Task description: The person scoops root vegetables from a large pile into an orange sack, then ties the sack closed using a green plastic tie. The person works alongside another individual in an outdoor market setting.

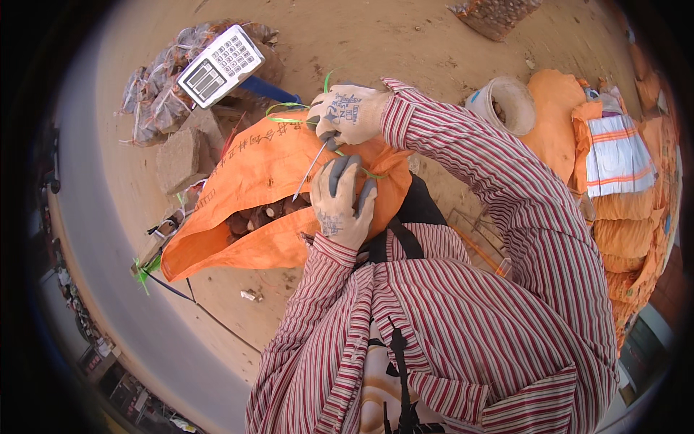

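Observation:
An orange woven sack [260, 157] lies before me, its mouth gaping to the left on brown tubers or similar lumps [265, 214]. My gloved right hand [344, 114] is above the sack's upper side, closed on a long metal needle [310, 171] that points down and left toward the opening. Green plastic twine [287, 119] loops out by this hand and runs over the sack between the two hands. My gloved left hand [341, 198] rests on the near side of the sack, its fingers bent against the fabric at the opening's right end; the fingertips' hold is partly hidden.
Behind the sack stands a scale's keypad display [221, 66] on a blue post, with filled mesh bags [157, 103] and concrete blocks [181, 160] beside it. A white bucket [501, 106] and stacked orange sacks [623, 217] are at the right. Another filled bag [494, 16] lies farther off.

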Available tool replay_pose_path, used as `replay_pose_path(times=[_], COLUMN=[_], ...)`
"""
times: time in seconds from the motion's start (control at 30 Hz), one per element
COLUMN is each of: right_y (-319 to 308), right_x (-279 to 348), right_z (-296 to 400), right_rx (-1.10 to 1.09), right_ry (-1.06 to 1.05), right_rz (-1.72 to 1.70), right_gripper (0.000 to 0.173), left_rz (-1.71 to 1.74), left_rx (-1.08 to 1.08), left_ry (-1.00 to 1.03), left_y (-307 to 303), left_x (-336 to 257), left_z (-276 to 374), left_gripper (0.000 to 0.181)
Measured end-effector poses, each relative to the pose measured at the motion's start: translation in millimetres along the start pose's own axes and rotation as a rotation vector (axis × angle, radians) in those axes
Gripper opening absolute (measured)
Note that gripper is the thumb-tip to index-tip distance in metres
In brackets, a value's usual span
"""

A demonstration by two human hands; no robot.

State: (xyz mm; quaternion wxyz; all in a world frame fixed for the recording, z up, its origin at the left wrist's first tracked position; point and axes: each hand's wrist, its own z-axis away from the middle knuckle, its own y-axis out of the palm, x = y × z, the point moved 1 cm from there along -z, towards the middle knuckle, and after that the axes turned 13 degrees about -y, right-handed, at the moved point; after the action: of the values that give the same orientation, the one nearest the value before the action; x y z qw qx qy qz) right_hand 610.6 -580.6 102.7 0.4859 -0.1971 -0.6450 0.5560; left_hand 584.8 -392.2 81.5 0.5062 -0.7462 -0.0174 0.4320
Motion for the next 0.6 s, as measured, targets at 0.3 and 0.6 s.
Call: replay_pose_path(times=[0.3,0.6], right_y=[2,124], right_x=[-3,45], right_z=[-4,163], right_rx=[-0.100,-0.598], right_ry=[0.071,0.922], right_rz=[0.027,-0.784], right_gripper=[0.014,0.025], left_rz=[-0.368,0.111], left_rx=[0.246,0.089], left_ry=[-0.026,0.099], left_y=[32,42], left_x=[-35,3], left_z=[-25,-20], left_gripper=[0.052,0.021])
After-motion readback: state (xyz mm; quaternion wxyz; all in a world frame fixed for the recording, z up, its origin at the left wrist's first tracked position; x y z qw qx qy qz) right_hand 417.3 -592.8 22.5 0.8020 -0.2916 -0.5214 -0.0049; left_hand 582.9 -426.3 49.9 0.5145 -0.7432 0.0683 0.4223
